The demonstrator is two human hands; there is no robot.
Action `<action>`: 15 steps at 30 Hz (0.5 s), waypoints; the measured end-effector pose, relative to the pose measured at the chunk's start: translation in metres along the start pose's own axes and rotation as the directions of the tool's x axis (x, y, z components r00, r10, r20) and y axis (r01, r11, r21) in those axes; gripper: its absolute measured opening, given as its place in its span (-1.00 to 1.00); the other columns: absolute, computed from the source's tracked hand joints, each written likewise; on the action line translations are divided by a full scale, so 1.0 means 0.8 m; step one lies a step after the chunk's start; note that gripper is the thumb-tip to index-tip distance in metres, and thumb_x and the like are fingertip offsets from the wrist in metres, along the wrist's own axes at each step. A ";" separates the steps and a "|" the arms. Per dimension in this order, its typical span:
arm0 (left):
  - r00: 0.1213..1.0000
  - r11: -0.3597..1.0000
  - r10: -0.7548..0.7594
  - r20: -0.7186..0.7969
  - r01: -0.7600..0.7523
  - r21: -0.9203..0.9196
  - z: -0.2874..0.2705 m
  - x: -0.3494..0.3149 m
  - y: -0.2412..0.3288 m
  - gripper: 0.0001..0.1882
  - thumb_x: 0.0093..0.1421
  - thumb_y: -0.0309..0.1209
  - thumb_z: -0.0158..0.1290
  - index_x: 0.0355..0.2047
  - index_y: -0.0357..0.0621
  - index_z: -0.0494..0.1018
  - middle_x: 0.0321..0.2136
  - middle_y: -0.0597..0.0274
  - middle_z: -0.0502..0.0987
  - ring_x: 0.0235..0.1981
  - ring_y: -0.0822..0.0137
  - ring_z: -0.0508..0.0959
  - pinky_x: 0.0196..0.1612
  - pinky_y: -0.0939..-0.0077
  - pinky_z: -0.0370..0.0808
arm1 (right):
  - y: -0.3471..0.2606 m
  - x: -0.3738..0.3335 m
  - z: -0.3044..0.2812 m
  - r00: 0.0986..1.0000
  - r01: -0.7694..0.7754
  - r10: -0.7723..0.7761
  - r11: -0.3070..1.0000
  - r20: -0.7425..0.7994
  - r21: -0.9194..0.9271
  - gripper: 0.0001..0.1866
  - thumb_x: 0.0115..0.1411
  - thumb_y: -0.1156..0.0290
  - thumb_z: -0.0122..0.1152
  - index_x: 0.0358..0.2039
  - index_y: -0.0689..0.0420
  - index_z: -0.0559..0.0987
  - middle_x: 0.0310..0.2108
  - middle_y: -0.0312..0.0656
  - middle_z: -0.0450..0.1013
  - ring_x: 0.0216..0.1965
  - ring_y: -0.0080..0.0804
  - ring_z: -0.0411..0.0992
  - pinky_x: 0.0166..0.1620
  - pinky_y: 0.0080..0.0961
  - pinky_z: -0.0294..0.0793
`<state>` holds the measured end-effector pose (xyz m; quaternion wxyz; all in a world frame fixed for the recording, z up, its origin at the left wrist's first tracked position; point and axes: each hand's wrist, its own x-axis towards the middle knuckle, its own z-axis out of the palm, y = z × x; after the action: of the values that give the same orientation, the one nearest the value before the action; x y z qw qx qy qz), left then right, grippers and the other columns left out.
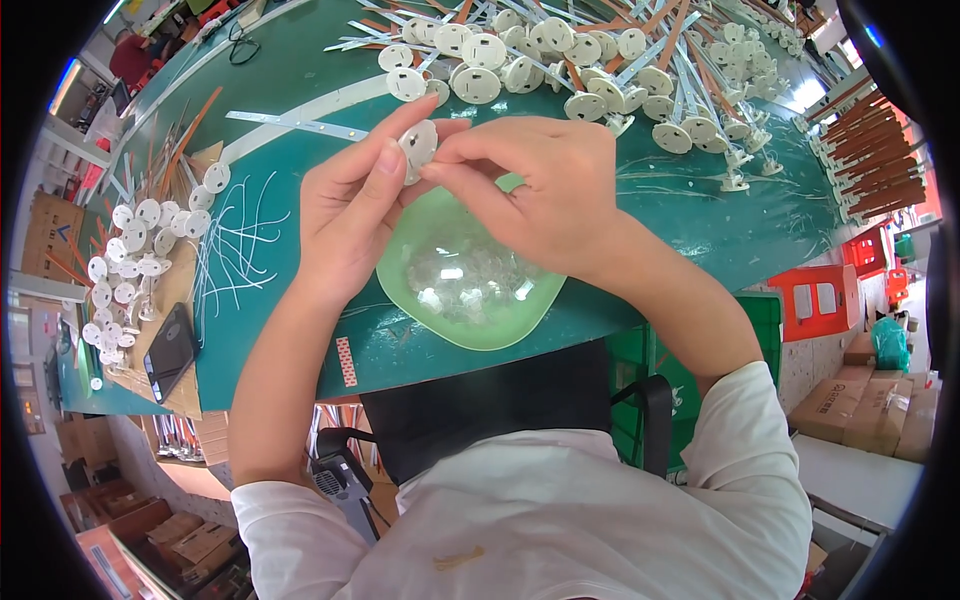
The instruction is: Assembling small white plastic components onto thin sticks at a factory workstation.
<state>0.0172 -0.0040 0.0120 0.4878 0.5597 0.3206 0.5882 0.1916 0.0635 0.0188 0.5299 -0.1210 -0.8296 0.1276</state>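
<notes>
The white disc (418, 150) is raised over the far left side of the green bowl (480, 337), clamped between thumb and fingers of the left hand (345, 205). The right hand (545, 175) has thumb and forefinger at the disc's right edge; whether they pinch anything cannot be told. A steady left grip and light right fingertip pressure should serve best. Far on the green surface (700, 230), similar discs (482, 52) lie heaped.

Blk phone (171, 352), L — red crate (815, 310), brn boxes (875, 410), R.
</notes>
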 end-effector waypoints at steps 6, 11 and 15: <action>1.000 1.000 0.012 -0.019 -0.013 -0.021 -0.001 0.002 -0.001 -0.50 0.46 -0.21 -0.14 0.25 -0.30 0.29 0.07 -0.12 0.49 0.11 0.18 0.51 0.20 0.29 0.44 | -0.002 0.001 -0.003 0.997 -0.055 0.054 0.998 0.051 0.014 -0.93 0.05 0.52 0.39 -0.41 0.19 0.67 -0.46 -0.14 0.62 -0.49 -0.39 0.63 -0.43 -0.61 0.56; 0.993 0.997 -0.019 -0.116 0.011 -0.076 -0.006 0.005 -0.004 -0.52 0.47 -0.20 -0.18 0.24 -0.28 0.31 0.01 -0.07 0.53 0.00 0.25 0.57 0.12 0.37 0.50 | -0.007 0.003 -0.006 0.969 -0.220 0.202 0.967 0.142 0.127 -0.90 0.07 0.51 0.39 -0.37 0.22 0.68 -0.43 -0.16 0.63 -0.44 -0.45 0.63 -0.36 -0.62 0.59; 0.994 0.997 -0.014 -0.106 0.005 -0.078 -0.008 0.005 -0.003 -0.52 0.47 -0.19 -0.18 0.24 -0.27 0.31 0.01 -0.06 0.53 -0.02 0.26 0.58 0.10 0.39 0.50 | -0.010 0.003 -0.007 0.915 -0.396 0.360 0.888 0.181 0.235 -0.87 0.08 0.51 0.39 -0.32 0.24 0.69 -0.42 -0.20 0.64 -0.41 -0.52 0.62 -0.29 -0.63 0.61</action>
<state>0.0119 0.0014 0.0103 0.4941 0.5066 0.3259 0.6270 0.1954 0.0573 0.0255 0.4500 -0.1994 -0.7986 0.3464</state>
